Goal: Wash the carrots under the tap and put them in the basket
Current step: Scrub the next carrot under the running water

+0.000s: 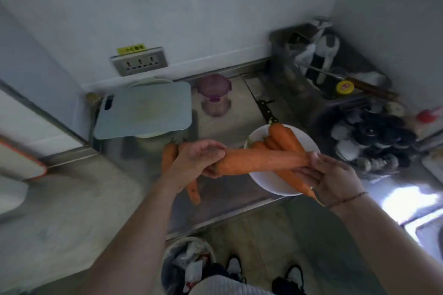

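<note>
Here, seen from above, a person's shoes [263,273] stand on the floor beside a waste bin [189,263] stuffed with rubbish, just below the front edge of a steel table [227,203]. Over that edge both arms reach forward. The left hand [194,163] curls its fingers [211,151] round the thick end of a long carrot [261,160], while the right hand [335,179] supports the thin end, thumb on top and fingers lying nearly straight beneath; a second carrot [299,182] lies across that palm. The long carrot is held level above the table, partly over a white plate [268,182]. On the plate rests a pile of more carrots [280,139]. Behind the left hand, further carrots [169,155] lie on the table itself.

Farther back, a pale blue cutting board [143,110] sits on top of a pot, a purple-lidded container [214,91] stands beside it, and a knife [266,110] lies near the plate's far rim. To the right, a dark rack [374,141] holds blurred kitchen items. A wall socket [139,61] is fixed above the table's back edge.
</note>
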### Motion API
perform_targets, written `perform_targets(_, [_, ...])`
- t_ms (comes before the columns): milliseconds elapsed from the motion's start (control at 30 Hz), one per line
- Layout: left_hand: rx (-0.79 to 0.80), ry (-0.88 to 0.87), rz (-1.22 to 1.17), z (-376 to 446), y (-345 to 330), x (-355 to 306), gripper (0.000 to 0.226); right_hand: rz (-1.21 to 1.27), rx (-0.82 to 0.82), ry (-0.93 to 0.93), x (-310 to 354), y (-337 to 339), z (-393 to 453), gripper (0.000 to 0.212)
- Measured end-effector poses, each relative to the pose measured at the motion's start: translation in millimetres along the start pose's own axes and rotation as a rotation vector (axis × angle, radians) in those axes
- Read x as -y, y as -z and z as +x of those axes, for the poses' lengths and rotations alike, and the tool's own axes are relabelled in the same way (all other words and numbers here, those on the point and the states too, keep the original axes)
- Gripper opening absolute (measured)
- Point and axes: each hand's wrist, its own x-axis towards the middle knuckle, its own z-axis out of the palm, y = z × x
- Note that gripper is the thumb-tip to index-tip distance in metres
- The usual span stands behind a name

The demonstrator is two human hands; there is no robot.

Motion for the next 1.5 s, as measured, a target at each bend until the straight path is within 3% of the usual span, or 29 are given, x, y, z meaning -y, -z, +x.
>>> perform_targets(133, [0.192,0.050,-0.139,25.0,-71.7,-13.2,0.031,0.146,-0.120,0.135,18.3,71.0,-32.6,0.021])
perform_targets(233, [0.262,0.060,-0.138,35.4,-131.2,-17.7,0.022,0.197,-0.170,0.200,27.8,124.0,-60.1,0.022])
perform_targets(367, [0.317,0.095,-0.115,33.9,-219.3,-18.1,0.010,0.090,-0.281,0.263,29.9,206.5,-101.3,0.023])
perform_targets(500, [0.404,0.099,-0.058,22.6,-313.9,-13.8,0.010,-0.110,-0.332,0.285,31.7,295.9,-150.9,0.088])
perform_targets(533, [0.419,0.097,-0.033,18.4,-338.8,-12.3,0.011,-0.163,-0.345,0.285,31.8,319.4,-162.0,0.093])
perform_targets(567, [0.430,0.092,-0.005,13.6,-363.5,-10.2,0.011,-0.207,-0.362,0.279,32.7,342.7,-172.0,0.088])
perform_targets(667, [0.459,0.079,0.079,-5.3,-442.0,-4.6,0.010,-0.251,-0.397,0.248,36.9,411.4,-197.7,0.044])
perform_targets(700, [0.459,0.090,0.086,-12.0,-467.6,-2.8,0.009,-0.268,-0.412,0.239,39.0,432.2,-205.4,0.042])
perform_targets(833, [0.422,0.128,0.106,-28.1,-554.6,2.6,0.010,-0.430,-0.421,0.232,45.0,499.2,-224.3,0.082])
perform_targets(933, [0.367,0.159,0.106,-31.4,-596.4,4.8,0.016,-0.593,-0.451,0.222,45.0,533.1,-221.7,0.042])
perform_targets(1000, [0.353,0.178,0.111,-31.1,-617.1,4.8,0.019,-0.752,-0.476,0.209,44.4,548.6,-214.8,0.027])
perform_targets(1133, [0.351,0.236,0.127,-25.7,-644.6,12.2,0.023,-0.914,-0.482,0.203,43.6,564.9,-205.1,0.023])
perform_targets(1333, [0.364,0.360,0.117,-21.6,-666.6,28.4,0.010,-0.999,-0.486,0.193,29.2,584.4,-191.8,0.011])
perform_targets(1367, [0.378,0.381,0.110,-20.7,-667.5,31.2,0.013,-0.994,-0.462,0.194,26.1,588.2,-190.3,0.006])
perform_targets(1500, [0.489,0.426,-0.078,-23.6,-672.7,37.7,0.024,-0.727,-0.272,0.142,23.1,596.6,-190.5,0.022])
